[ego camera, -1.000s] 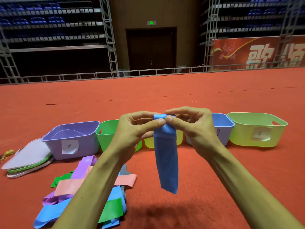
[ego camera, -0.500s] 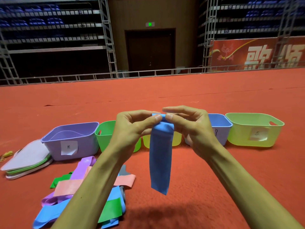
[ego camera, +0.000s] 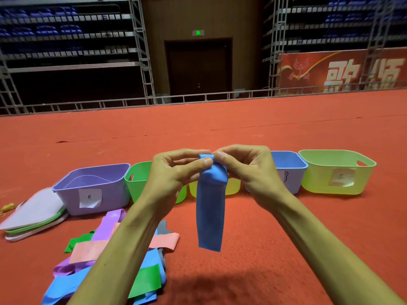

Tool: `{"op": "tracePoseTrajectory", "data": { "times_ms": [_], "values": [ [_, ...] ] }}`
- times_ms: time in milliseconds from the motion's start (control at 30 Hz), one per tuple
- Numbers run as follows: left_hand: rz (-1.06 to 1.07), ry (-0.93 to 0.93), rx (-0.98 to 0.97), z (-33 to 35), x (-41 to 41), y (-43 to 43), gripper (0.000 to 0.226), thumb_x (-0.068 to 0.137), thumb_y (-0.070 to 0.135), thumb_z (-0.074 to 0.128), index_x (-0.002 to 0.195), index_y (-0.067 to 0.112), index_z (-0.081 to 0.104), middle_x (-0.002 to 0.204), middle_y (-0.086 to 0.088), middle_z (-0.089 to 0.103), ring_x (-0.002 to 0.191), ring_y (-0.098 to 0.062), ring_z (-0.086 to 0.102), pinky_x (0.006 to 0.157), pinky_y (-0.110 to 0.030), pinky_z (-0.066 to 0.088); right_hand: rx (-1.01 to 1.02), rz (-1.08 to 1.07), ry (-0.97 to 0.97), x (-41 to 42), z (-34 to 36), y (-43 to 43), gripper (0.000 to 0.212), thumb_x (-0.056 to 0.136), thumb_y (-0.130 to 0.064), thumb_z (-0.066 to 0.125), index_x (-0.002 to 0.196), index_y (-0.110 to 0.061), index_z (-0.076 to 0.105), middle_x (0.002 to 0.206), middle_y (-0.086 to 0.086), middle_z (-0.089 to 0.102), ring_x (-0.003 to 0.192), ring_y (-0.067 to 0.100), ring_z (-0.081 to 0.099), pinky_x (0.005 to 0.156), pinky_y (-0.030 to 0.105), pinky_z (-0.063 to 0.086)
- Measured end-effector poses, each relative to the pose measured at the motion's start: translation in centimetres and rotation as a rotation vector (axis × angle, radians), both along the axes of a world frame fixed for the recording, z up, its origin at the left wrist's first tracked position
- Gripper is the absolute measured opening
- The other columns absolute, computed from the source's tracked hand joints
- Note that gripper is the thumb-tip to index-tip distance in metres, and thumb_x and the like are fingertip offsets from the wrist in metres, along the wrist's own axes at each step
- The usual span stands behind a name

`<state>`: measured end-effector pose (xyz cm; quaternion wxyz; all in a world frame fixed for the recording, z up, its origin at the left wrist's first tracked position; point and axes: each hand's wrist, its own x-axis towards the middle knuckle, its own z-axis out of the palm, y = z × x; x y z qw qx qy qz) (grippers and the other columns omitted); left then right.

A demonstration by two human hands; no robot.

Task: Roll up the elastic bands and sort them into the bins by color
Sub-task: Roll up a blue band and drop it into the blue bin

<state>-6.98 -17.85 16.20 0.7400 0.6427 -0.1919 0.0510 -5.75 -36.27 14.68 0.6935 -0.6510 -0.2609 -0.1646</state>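
A blue elastic band (ego camera: pixel 210 212) hangs in front of me, its top end rolled into a small coil. My left hand (ego camera: pixel 174 172) and my right hand (ego camera: pixel 248 170) both pinch that coil between thumb and fingers, side by side. The loose tail drops toward the red carpet. Behind the hands stands a row of bins: purple (ego camera: pixel 97 188), green (ego camera: pixel 138 179), yellow (ego camera: pixel 232 188) mostly hidden by the band, blue (ego camera: pixel 288 164) and light green (ego camera: pixel 337 172). A heap of loose bands (ego camera: pixel 92 249) in purple, pink, green, blue and grey lies at lower left.
A stack of flat lids (ego camera: pixel 33 216) lies left of the purple bin. Red carpet (ego camera: pixel 264 249) spreads all around. Metal railings and bleacher scaffolding stand far behind.
The rolled part at the top of the blue band has grown and the hanging tail has become shorter. Both hands have stayed in about the same place.
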Motion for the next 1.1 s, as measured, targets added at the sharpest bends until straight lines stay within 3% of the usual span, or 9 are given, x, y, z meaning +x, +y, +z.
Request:
{"op": "tracePoseTrajectory", "data": {
  "times_ms": [167, 300, 433, 533, 633, 733, 867, 967, 1100],
  "values": [
    [-0.04, 0.066, -0.053, 0.3, -0.2, 0.1, 0.024, 0.075, 0.017, 0.085, 0.096, 0.007, 0.079, 0.1, -0.013, 0.077, 0.092, -0.022, 0.074, 0.079, -0.03, 0.059, -0.016, -0.019, -0.048, 0.2, -0.5, 0.2, 0.014, 0.098, -0.007, 0.067, 0.099, 0.003, 0.076, 0.097, 0.024, 0.076, 0.086, 0.021, 0.067, 0.079, 0.042, 0.058],
    [-0.016, 0.1, 0.002, 0.3, -0.3, 0.2, 0.028, 0.076, 0.028, 0.08, 0.091, 0.004, 0.078, 0.09, -0.012, 0.076, 0.081, -0.022, 0.073, 0.076, -0.03, 0.06, -0.031, -0.053, -0.076, 0.1, -0.7, 0.2, 0.012, 0.097, -0.007, 0.068, 0.101, 0.001, 0.077, 0.098, 0.019, 0.077, 0.092, 0.024, 0.071, 0.089, 0.051, 0.057],
    [0.036, 0.076, 0.062, 0.3, -0.2, 0.5, 0.035, 0.066, 0.03, 0.082, 0.09, 0.004, 0.08, 0.096, -0.017, 0.076, 0.087, -0.021, 0.071, 0.079, -0.034, 0.063, -0.043, -0.085, -0.086, -0.1, -0.9, 0.5, 0.011, 0.096, -0.004, 0.068, 0.101, -0.005, 0.077, 0.097, 0.015, 0.078, 0.093, 0.024, 0.071, 0.09, 0.052, 0.055],
    [0.059, 0.054, 0.05, 0.2, -0.1, 0.7, 0.033, 0.067, 0.022, 0.081, 0.094, 0.003, 0.08, 0.099, -0.017, 0.078, 0.095, -0.023, 0.075, 0.076, -0.027, 0.06, -0.064, -0.092, -0.077, -0.1, -1.0, 0.6, 0.012, 0.096, -0.005, 0.069, 0.103, -0.009, 0.078, 0.097, 0.017, 0.077, 0.089, 0.026, 0.068, 0.086, 0.058, 0.053],
    [0.077, 0.05, 0.035, 0.0, 0.0, 0.7, 0.031, 0.067, 0.019, 0.081, 0.094, 0.005, 0.08, 0.098, -0.016, 0.079, 0.098, -0.025, 0.075, 0.078, -0.027, 0.06, -0.072, -0.072, -0.07, -0.2, -1.0, 0.6, 0.013, 0.095, -0.007, 0.069, 0.105, -0.01, 0.078, 0.097, 0.018, 0.076, 0.09, 0.036, 0.07, 0.085, 0.06, 0.053],
    [0.083, 0.06, 0.025, -0.2, 0.0, 0.6, 0.023, 0.065, 0.014, 0.081, 0.089, 0.012, 0.082, 0.096, -0.013, 0.079, 0.094, -0.021, 0.076, 0.08, -0.025, 0.061, -0.055, -0.066, -0.023, -0.4, -0.7, 0.6, 0.014, 0.093, -0.012, 0.071, 0.106, -0.012, 0.077, 0.097, 0.011, 0.079, 0.097, 0.036, 0.074, 0.083, 0.054, 0.058],
    [0.065, 0.064, 0.018, -0.5, -0.2, 0.4, 0.033, 0.058, 0.014, 0.08, 0.092, 0.012, 0.081, 0.094, -0.013, 0.08, 0.087, -0.017, 0.076, 0.072, -0.019, 0.057, -0.092, -0.09, 0.084, -0.3, -0.2, 0.5, 0.011, 0.093, -0.02, 0.075, 0.093, -0.009, 0.077, 0.091, 0.01, 0.079, 0.082, 0.013, 0.073, 0.063, 0.03, 0.059],
    [0.071, 0.047, 0.02, -0.7, -0.1, 0.6, 0.038, 0.061, 0.01, 0.081, 0.098, 0.007, 0.078, 0.095, -0.015, 0.079, 0.088, -0.02, 0.076, 0.074, -0.021, 0.058, -0.144, -0.087, 0.118, -0.1, -0.2, 0.6, 0.014, 0.093, -0.019, 0.075, 0.083, -0.01, 0.076, 0.085, 0.014, 0.077, 0.071, 0.01, 0.067, 0.058, 0.028, 0.057],
    [0.058, 0.021, 0.026, -0.7, -0.1, 0.5, 0.03, 0.07, -0.004, 0.082, 0.098, 0.007, 0.079, 0.096, -0.017, 0.078, 0.091, -0.022, 0.075, 0.072, -0.021, 0.056, -0.084, -0.044, 0.08, -0.1, -0.4, 0.4, 0.007, 0.091, -0.011, 0.075, 0.088, -0.004, 0.077, 0.083, 0.01, 0.078, 0.071, 0.011, 0.068, 0.056, 0.023, 0.053]
  ]
}}
